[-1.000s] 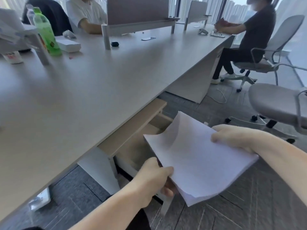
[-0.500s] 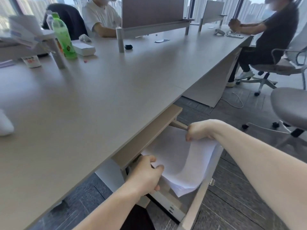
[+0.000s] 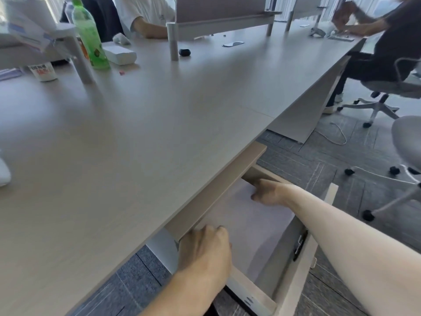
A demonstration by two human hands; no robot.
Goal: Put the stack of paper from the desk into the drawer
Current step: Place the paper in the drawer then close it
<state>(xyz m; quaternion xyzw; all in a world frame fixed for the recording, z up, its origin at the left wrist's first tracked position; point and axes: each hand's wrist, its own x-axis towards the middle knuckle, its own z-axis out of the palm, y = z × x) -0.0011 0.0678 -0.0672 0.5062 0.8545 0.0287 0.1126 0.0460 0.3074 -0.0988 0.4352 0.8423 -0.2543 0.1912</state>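
Left hand (image 3: 204, 249) is nearest me, curled at the near edge of the paper (image 3: 246, 226), fingers bent onto it, though I can't tell if it's actually pinching. The paper lies flat inside the open drawer (image 3: 296, 267), between my two hands. Right hand (image 3: 267, 191) is further in, at the far edge of the sheets, fingers tucked under the desk (image 3: 136, 133) lip, so can't really see its grip either. Way past both hands on the desktop there's a green bottle (image 3: 90, 35) beside a white box (image 3: 119, 54).

paper stack (image 3: 246, 226) partly under desk (image 3: 136, 133)
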